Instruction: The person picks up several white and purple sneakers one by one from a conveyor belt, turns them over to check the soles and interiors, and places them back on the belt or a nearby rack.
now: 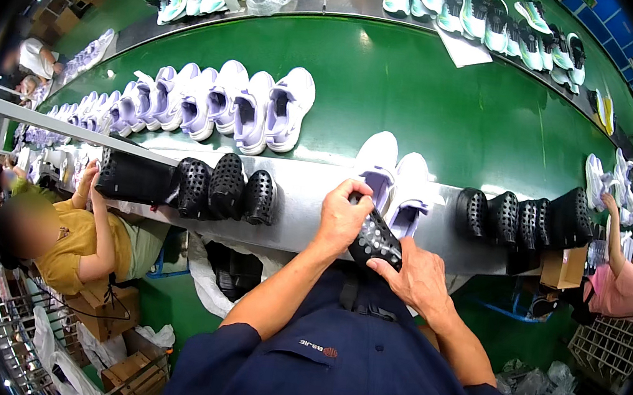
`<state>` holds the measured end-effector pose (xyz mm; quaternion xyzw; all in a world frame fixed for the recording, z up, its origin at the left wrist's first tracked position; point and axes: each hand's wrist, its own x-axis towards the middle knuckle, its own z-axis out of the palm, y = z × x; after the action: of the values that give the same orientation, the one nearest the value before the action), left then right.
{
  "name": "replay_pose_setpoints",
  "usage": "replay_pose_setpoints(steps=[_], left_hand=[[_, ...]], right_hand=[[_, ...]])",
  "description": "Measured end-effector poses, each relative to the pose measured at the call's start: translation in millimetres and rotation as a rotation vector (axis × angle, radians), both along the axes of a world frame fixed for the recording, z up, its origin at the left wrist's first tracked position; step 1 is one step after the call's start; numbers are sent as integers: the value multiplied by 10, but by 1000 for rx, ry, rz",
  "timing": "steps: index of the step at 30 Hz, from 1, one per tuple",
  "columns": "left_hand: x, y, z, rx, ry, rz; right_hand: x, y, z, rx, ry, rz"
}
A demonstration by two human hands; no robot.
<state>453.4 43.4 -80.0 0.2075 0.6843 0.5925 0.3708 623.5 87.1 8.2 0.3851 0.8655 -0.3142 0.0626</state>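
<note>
Between my two hands is a black plastic shoe tree (374, 240), dotted with round holes and tilted above the metal edge. My left hand (343, 217) grips its upper end, fingers curled around it. The lower end is in my right hand (417, 279), thumb pressed on the side. Just beyond them a pair of white and lavender sneakers, the left one (379, 158) and the right one (413, 178), lies with toes pointing away. My hands partly cover their heel ends.
More black shoe trees stand to the left (225, 186) and right (503, 217) on the metal ledge (301, 196). A row of lavender sneakers (289, 110) runs left along the green belt (422, 77). Co-workers sit at left (88, 239) and right (619, 287).
</note>
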Motion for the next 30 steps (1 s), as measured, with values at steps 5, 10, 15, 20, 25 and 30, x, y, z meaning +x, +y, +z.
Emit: replay_pose_setpoints(steps=[5, 10, 15, 20, 25, 30], left_hand=[[-137, 265, -15, -94, 921, -31], [-484, 637, -388, -15, 1009, -596], [-428, 644, -524, -44, 799, -919], [-658, 538, -577, -94, 705, -783], [-651, 665, -444, -104, 582, -894], [-451, 270, -457, -83, 678, -470]], right_hand=[[-7, 150, -304, -92, 60, -149], [-164, 360, -339, 45, -126, -146], [-559, 420, -985, 238, -213, -198], [-535, 139, -1088, 360, -69, -14], [-610, 336, -1400, 459, 32, 51], [-374, 111, -1214, 539, 328, -157]])
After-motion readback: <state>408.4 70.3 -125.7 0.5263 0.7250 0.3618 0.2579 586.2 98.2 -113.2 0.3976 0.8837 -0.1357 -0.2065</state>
